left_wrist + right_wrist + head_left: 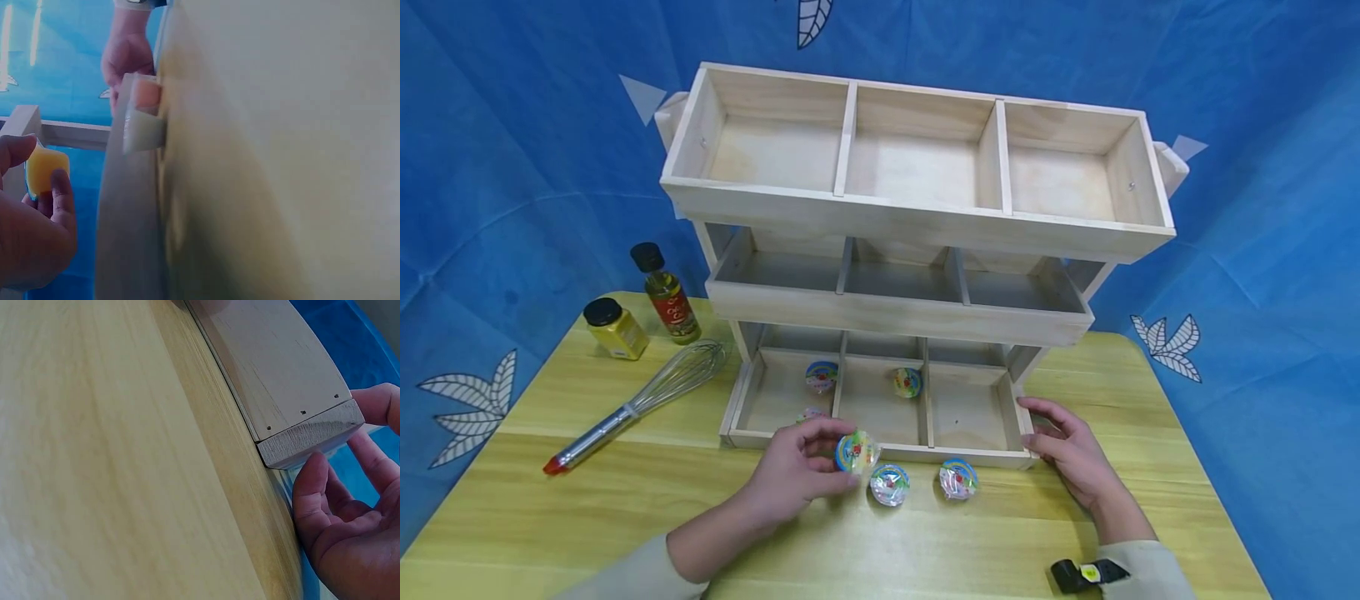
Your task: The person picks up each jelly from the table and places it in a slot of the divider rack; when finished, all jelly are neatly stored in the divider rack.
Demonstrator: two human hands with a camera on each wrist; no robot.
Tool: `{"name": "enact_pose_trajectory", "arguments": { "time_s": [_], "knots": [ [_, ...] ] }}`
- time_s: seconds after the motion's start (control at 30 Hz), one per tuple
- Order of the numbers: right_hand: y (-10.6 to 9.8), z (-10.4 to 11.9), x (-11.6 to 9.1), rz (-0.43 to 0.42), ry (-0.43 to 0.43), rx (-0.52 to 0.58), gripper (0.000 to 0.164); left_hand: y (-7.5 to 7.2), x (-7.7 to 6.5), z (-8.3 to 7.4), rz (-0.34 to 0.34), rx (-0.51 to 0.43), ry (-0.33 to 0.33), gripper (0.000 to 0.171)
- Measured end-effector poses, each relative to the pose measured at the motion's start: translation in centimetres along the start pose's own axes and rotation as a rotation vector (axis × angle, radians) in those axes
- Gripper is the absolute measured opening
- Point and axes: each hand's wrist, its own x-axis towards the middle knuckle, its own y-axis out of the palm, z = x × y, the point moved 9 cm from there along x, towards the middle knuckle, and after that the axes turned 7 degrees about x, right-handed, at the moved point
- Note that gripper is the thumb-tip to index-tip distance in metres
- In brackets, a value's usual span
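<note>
My left hand [808, 462] pinches a small jelly cup [856, 452] just in front of the rack's bottom tier; in the left wrist view the jelly cup [47, 170] shows yellow between thumb and fingers. My right hand [1071, 450] holds the right front corner of the wooden rack [880, 454], thumb and forefinger about its end [312, 434]. Two more jelly cups, one nearer cup [890, 485] and one cup to its right [958, 479], stand on the table. Inside the bottom tier, the left compartment has two cups [822, 377], one partly hidden, and the middle compartment one cup [907, 382].
The rack's middle tier [895, 312] and top tier [917, 212] overhang the bottom one. Left of the rack lie a whisk [640, 404], a yellow jar [617, 329] with a black lid and an oil bottle [668, 300]. Blue cloth [535, 167] hangs behind the table.
</note>
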Motion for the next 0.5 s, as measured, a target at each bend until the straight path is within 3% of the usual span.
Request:
{"name": "enact_pose_trajectory", "arguments": {
  "time_s": [0.5],
  "knots": [
    [-0.1,-0.2,0.1,-0.005,0.000,-0.003,0.056,1.3,4.2,-1.6,-0.009,0.058,0.049,0.054]
  ]
}}
